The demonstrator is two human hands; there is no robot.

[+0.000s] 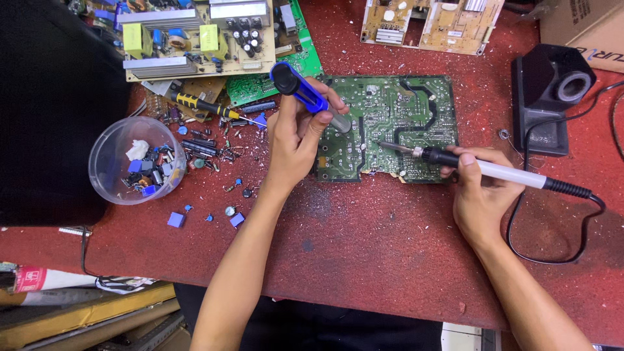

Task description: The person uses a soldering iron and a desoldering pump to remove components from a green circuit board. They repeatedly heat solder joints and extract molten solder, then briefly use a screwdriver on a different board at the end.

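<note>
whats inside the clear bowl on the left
The bowl holds a heap of small parts: blue blocks, dark pieces and a white lump. Whatever lies beneath that heap is covered, and the individual parts are too small to identify.

A worn red worktop [364, 260], evenly lit, littered with pale debris.

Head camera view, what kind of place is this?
Probably an electronics repair bench: the right hand holds a soldering iron to a green circuit board, with a tub of loose components nearby.
</note>
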